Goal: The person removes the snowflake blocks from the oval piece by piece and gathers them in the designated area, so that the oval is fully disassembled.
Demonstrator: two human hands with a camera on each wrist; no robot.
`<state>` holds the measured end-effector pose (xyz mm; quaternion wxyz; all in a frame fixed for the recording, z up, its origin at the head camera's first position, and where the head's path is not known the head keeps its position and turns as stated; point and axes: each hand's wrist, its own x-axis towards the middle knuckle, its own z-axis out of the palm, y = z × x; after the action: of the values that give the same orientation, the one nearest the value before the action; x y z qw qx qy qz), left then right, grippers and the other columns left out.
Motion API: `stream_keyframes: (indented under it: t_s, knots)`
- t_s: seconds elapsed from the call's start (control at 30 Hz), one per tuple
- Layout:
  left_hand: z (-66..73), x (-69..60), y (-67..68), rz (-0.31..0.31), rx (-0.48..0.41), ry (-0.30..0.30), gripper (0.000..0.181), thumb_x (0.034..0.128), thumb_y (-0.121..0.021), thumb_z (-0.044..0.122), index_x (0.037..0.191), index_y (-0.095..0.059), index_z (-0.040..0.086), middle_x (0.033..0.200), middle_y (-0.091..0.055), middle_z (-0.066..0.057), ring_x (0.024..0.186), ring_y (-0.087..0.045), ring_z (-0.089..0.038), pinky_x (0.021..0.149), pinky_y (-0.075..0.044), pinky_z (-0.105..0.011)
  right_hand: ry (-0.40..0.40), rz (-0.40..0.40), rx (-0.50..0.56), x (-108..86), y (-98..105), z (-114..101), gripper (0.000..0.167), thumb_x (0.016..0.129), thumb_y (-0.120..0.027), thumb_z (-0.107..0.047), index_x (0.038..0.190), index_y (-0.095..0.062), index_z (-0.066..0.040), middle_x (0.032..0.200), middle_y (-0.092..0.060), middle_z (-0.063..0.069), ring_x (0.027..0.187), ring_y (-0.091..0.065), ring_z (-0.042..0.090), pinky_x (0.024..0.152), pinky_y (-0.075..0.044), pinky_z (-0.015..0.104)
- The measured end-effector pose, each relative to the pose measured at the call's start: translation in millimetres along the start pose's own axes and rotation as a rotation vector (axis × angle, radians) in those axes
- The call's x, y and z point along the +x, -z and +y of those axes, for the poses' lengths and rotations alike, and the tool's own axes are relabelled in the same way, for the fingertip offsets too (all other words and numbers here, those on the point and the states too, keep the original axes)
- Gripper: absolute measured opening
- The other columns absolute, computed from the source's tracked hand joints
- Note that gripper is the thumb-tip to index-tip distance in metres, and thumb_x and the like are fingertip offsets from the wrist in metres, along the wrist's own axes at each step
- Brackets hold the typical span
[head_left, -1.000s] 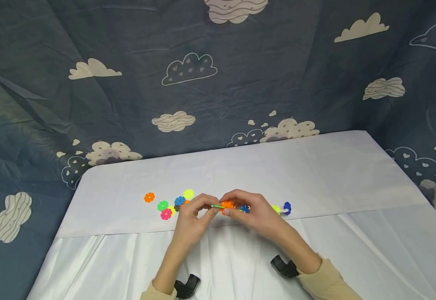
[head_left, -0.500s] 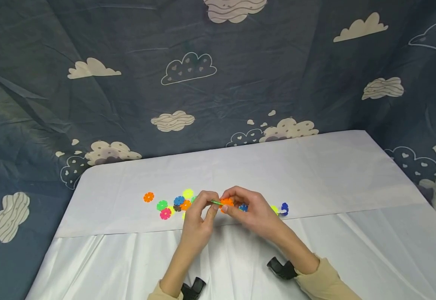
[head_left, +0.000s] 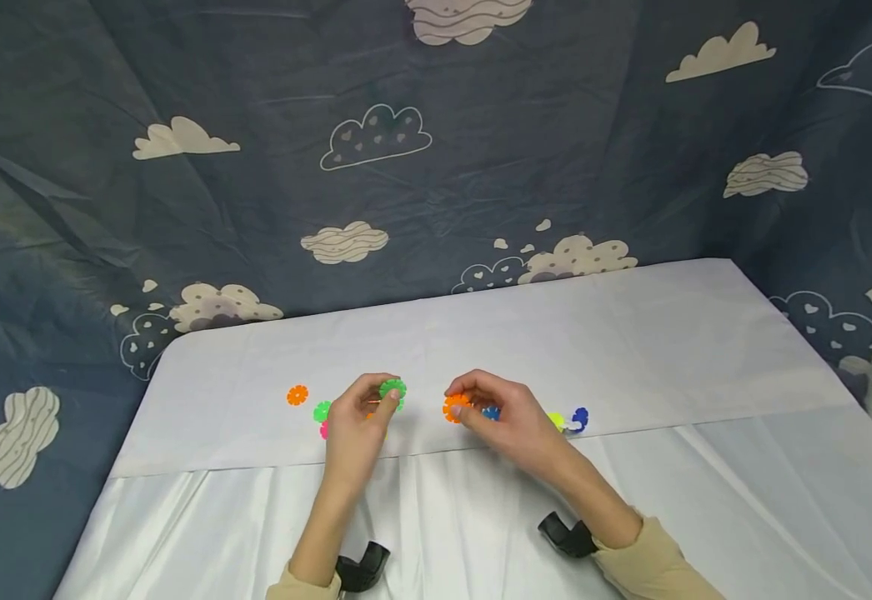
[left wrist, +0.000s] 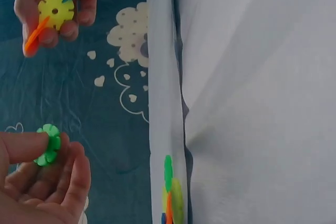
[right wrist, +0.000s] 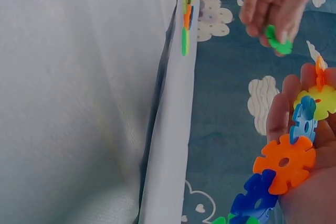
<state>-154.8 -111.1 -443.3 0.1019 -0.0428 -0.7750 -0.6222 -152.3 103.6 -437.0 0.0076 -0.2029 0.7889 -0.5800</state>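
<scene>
Shifted since the earlier frame: green disc (head_left: 393, 389), now further left, apart from the orange end disc (head_left: 456, 408), its face turned to the head view.

Green disc — notched, held above the bench (head_left: 631, 333).
Left hand (head_left: 353, 429): nearly closed, thumb and fingertips pinching the disc.
Right hand (head_left: 514, 421): curled about the chain (right wrist: 275, 169), thumb on the orange end disc.
Chain, inward from that end: yellow disc (right wrist: 329, 95), light-blue disc (right wrist: 300, 128), others beyond, joined crosswise.
Handling, as judged: grip the green disc by its rim, one notch bare; set it square across the orange one, notch to notch; press straight — twisting could loosen nearby joints.
Loose stock: stray orange disc (head_left: 297, 395), second green disc (head_left: 322, 412), on the bench beside the left hand.
</scene>
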Motion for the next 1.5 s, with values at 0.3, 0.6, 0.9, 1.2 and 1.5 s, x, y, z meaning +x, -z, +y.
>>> stream_keyframes:
  t_s: [0.3,0.6,0.9,1.2,1.5]
  knots:
    - [-6.6,8.5,21.2,0.015,0.290,0.158,0.023,0.0858,-0.071,0.002,0.108,-0.070,0.008,0.082,-0.069,-0.008,0.072,-0.061,-0.020,0.063,-0.049,-0.027,0.007,0.016,0.000,-1.3,1,3,0.019,0.098,-0.059,-0.006,0.107,-0.068,-0.020,0.097,-0.068,-0.008,0.087,-0.064,0.014,0.079,-0.052,0.039]
    - [-19.5,11.4,37.0,0.002,0.500,0.176,0.017,0.0884,-0.067,0.004,0.104,-0.072,0.006,0.093,-0.068,-0.008,0.082,-0.060,-0.024,0.072,-0.048,-0.038,-0.005,0.027,-0.017,-3.0,2,3,0.020,0.098,-0.059,-0.008,0.107,-0.068,-0.023,0.097,-0.068,-0.009,0.088,-0.065,0.022,0.080,-0.052,0.041]
    - [2.3,-0.5,11.5,-0.080,0.424,0.082,0.021,0.0897,-0.070,0.013,0.110,-0.071,0.010,0.111,-0.066,-0.002,0.101,-0.057,-0.027,0.078,-0.048,-0.042,0.027,0.028,-0.034,-2.6,1,3,0.020,0.097,-0.061,-0.009,0.108,-0.069,-0.023,0.099,-0.068,-0.010,0.086,-0.063,0.013,0.080,-0.053,0.038]
    - [20.0,-17.5,-21.3,-0.233,0.150,0.028,0.013,0.0938,-0.066,0.013,0.102,-0.073,0.020,0.091,-0.069,0.004,0.081,-0.063,-0.018,0.061,-0.050,-0.027,0.082,0.030,-0.095,-1.7,0,4,0.020,0.095,-0.062,-0.007,0.109,-0.067,-0.021,0.097,-0.069,-0.014,0.086,-0.065,0.009,0.079,-0.054,0.033]
    - [21.8,-18.3,-26.4,-0.270,-0.118,0.189,0.015,0.0894,-0.073,0.016,0.100,-0.069,0.006,0.080,-0.065,-0.018,0.072,-0.062,-0.032,0.064,-0.049,-0.028,0.142,-0.019,-0.084,0.3,-3,5,0.024,0.093,-0.061,0.000,0.109,-0.063,-0.018,0.097,-0.067,-0.010,0.084,-0.066,0.010,0.078,-0.053,0.030]
